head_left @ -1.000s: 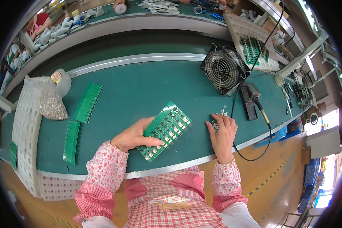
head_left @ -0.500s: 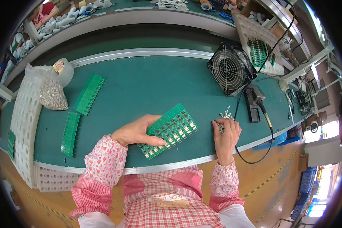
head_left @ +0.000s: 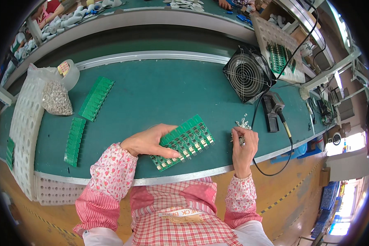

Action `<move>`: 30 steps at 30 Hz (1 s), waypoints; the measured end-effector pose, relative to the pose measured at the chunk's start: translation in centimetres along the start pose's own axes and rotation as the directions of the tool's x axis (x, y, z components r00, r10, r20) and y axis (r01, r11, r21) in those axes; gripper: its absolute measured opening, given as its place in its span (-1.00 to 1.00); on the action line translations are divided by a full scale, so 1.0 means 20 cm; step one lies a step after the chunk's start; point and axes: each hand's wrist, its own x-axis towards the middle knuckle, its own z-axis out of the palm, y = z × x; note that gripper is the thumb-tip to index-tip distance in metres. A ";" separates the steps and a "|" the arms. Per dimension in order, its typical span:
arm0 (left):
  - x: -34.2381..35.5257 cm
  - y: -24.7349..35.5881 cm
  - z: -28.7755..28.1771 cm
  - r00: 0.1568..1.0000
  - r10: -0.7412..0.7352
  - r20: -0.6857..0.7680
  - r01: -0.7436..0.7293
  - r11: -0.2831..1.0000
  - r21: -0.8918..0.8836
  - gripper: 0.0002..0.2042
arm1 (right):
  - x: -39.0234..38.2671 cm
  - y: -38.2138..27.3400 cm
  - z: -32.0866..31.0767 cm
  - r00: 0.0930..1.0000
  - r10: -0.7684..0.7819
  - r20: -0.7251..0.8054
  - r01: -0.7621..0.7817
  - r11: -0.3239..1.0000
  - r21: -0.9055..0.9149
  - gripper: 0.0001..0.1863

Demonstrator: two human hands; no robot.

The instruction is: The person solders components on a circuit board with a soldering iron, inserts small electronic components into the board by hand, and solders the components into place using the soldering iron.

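Note:
My left hand [head_left: 149, 141] grips a green circuit board panel [head_left: 189, 138] near the table's front edge, its thumb lying across the lower side. Rows of small chips and white connectors with pins line that panel, which is tilted up to the right. To its right, my right hand [head_left: 245, 151] is at a small heap of tiny white parts [head_left: 243, 123], with thumb and fingertips pinched together. Whatever is between those fingertips is too small to make out, and the hand hides part of the heap.
Two bare green panels [head_left: 96, 99] [head_left: 75, 141] lie left, beside a bag of small pale parts [head_left: 56, 98] and a white perforated foam tray [head_left: 26, 131]. A black fan [head_left: 247, 74] stands back right. Nearby, a soldering iron [head_left: 285, 123] rests in its holder [head_left: 271, 110], its cable looping past my right hand.
My right hand has drawn slightly back toward me, and its thumb and fingers have come closer together at the heap. My left hand and the panel have hardly moved.

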 end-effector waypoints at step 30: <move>0.00 -0.01 0.00 1.000 -0.028 -0.012 0.027 0.995 -0.093 -0.52 | -0.05 -0.08 -0.02 0.948 0.280 0.153 -0.318 0.831 0.457 -0.81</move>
